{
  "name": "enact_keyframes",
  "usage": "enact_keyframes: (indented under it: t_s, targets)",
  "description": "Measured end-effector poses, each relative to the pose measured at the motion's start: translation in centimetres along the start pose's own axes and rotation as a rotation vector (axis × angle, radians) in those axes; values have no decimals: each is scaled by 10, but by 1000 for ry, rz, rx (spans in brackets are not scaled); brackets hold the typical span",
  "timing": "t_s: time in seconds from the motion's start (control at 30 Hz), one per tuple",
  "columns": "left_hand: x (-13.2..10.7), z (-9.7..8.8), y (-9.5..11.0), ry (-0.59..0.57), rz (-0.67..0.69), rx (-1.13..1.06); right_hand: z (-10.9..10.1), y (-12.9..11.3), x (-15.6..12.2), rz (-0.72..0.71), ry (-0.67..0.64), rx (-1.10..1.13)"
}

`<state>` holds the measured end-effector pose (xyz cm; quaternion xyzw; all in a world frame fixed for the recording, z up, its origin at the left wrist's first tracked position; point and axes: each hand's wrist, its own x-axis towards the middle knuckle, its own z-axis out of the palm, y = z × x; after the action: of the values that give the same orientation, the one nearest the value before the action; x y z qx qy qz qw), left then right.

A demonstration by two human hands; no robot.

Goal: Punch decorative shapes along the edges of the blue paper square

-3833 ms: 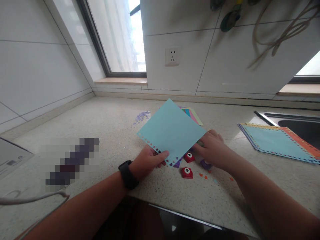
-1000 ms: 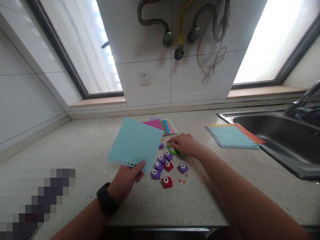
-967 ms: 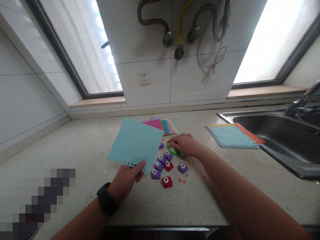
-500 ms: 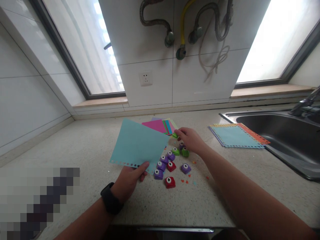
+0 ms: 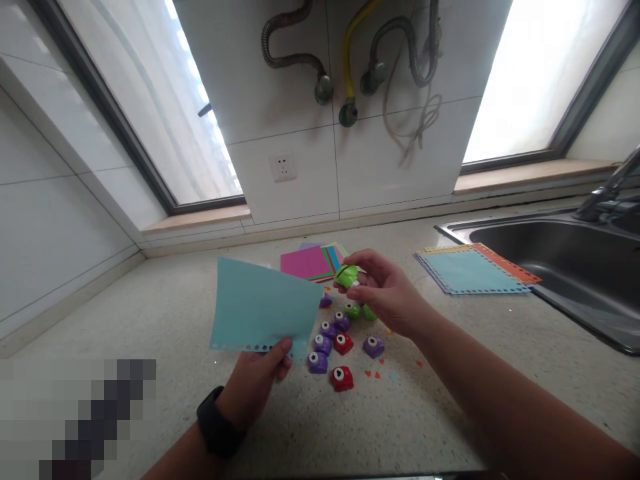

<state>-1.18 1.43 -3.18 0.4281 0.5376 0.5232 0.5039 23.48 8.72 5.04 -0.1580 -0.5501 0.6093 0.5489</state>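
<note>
My left hand [image 5: 263, 380] pinches the lower edge of a light blue sheet of paper [image 5: 265, 303], thumb on top. A row of small punched shapes runs along that edge. In my right hand [image 5: 385, 293] a green craft punch [image 5: 346, 275] is gripped between thumb and fingers, above the counter and just right of the sheet. Below lie several purple punches, one of them a purple punch [image 5: 318, 362] near the sheet's corner. Two red punches, such as the front red punch [image 5: 343, 378], and a green punch [image 5: 352, 310] rest among them.
Coloured paper sheets [image 5: 303, 262] lie toward the wall. Punched sheets [image 5: 465, 270] are stacked at the right, beside the steel sink [image 5: 560, 267]. Small orange paper cutouts [image 5: 369, 374] are scattered on the counter [image 5: 175, 287]. A socket and hoses are on the wall.
My right hand has lifted the green punch off the counter and turned it over. The light blue sheet has tilted and shifted slightly left and down in view.
</note>
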Motion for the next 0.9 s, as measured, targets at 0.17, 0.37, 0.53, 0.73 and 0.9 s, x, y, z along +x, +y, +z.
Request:
enact_keyframes:
  t_s: [0.17,0.37,0.53,0.73,0.9]
  targets:
    - [-3,2,3,17,-66,-108,14,-11,-12,-79,-25,81]
    - [-8,7,11,85,-96,-84,25,-13,-21,-187,-3,16]
    - [-9,8,17,101,-119,42,34,-13,-27,-270,-66,-83]
    - [-9,9,16,106,-85,6,34,-6,-30,-305,-59,-197]
    - [-10,6,13,91,-89,55,33,-4,-30,-288,-64,-223]
